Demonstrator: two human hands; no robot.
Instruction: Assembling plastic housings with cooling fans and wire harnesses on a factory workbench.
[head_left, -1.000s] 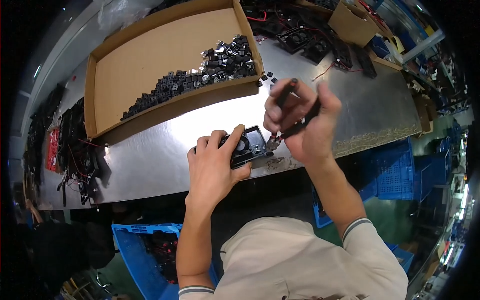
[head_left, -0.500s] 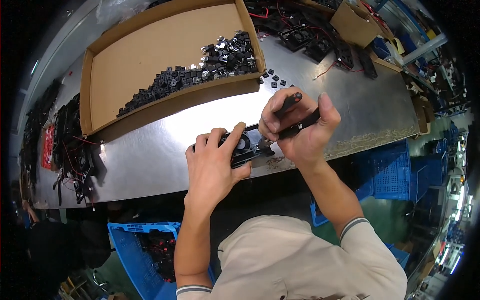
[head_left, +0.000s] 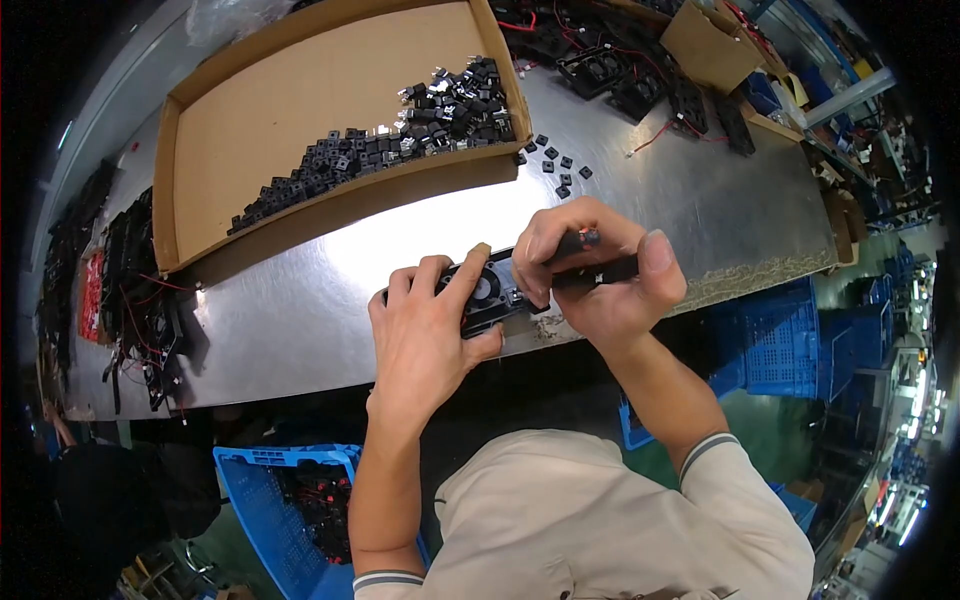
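A small black fan unit (head_left: 487,287) with a round hub lies near the front edge of the metal table. Over it my left hand (head_left: 425,310) is spread, fingers on its far side and thumb at its near side, gripping it against the tabletop. My right hand (head_left: 615,312) is curled around black-handled pliers (head_left: 608,273), whose two dark handles cross the palm. The working end points at the right end of the fan unit. My right fingers mostly hide the jaws, so I cannot tell what they touch.
A shallow cardboard tray (head_left: 300,75) holds many small black parts (head_left: 350,155); several loose black squares (head_left: 565,162) lie beside it. Wired fan units (head_left: 635,90) are heaped at the back right, more (head_left: 150,300) at the left. Blue crates (head_left: 780,350) stand below the table.
My right hand has tilted, lowering the plier handles, and its fingers now cover more of the tool. My left hand and the fan unit stay put. More loose black squares show beside the tray.
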